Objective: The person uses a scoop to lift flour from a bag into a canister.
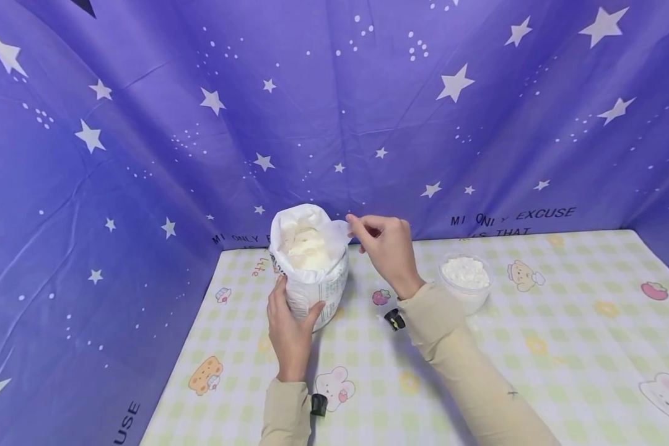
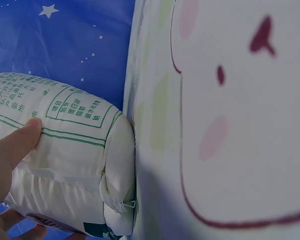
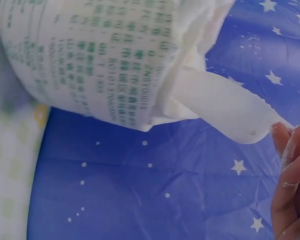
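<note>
An opened white flour bag (image 1: 318, 294) stands upright on the table, its rolled-open mouth showing pale powder (image 1: 306, 244). My left hand (image 1: 292, 331) grips the lower side of the bag, thumb on its green-printed face in the left wrist view. The right hand (image 1: 387, 248) pinches the thin handle end of a translucent white plastic scoop (image 3: 230, 107). In the right wrist view the scoop's far end dips into the bag's mouth and is hidden there. White powder dusts the right fingers (image 3: 290, 172). Behind the right forearm sits a clear tub (image 1: 468, 297) heaped with white powder.
A checked cloth with cartoon prints covers the table (image 1: 580, 353). Just behind the bag hangs a blue starry curtain (image 1: 334, 111), which also closes off the left and right sides. Dark wrist devices (image 1: 394, 319) are worn on both wrists.
</note>
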### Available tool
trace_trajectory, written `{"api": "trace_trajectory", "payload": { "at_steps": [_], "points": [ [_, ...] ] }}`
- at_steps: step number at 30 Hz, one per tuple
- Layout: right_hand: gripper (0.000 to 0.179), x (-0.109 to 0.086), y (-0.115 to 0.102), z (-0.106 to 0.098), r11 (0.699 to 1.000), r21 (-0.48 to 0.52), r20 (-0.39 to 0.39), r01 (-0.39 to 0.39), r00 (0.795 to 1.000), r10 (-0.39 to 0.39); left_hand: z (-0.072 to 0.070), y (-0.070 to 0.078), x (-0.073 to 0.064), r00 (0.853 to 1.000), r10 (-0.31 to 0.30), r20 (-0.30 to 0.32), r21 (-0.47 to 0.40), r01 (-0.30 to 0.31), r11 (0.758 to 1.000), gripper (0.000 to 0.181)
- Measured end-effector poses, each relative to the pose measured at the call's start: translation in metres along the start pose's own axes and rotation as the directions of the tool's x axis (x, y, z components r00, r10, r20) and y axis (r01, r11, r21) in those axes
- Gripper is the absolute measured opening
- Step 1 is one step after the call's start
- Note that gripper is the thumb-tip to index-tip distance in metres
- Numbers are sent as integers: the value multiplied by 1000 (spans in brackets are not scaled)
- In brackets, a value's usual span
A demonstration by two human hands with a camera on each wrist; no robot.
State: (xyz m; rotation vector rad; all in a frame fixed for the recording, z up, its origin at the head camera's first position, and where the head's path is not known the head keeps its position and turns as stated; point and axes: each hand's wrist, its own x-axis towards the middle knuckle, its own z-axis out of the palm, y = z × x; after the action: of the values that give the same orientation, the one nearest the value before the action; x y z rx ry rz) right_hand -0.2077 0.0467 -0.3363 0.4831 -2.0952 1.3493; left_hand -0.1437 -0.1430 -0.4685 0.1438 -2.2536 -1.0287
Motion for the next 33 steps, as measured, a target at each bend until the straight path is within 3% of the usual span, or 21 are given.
{"api": "trace_trajectory", "payload": {
  "at_steps": [6, 12, 21, 33],
  "points": [
    [36, -4, 2, 7, 995, -87, 6, 45, 999, -45, 0, -2, 0, 1000, -4, 10, 3, 4, 1000, 89],
    [34, -6, 3, 14, 990, -128, -39, 66, 997, -71, 0, -2, 0, 1000, -4, 7, 3, 4, 1000, 89],
    [32, -11, 10, 35, 943, -261, -53, 206, 972, -227, 0, -3, 1, 1000, -9, 22, 14, 9, 1000, 89],
    [28, -12, 21, 53, 942, -293, 13, 161, 986, -165, 0, -3, 1, 999, -10, 32, 18, 9, 1000, 89]
  ]
}}
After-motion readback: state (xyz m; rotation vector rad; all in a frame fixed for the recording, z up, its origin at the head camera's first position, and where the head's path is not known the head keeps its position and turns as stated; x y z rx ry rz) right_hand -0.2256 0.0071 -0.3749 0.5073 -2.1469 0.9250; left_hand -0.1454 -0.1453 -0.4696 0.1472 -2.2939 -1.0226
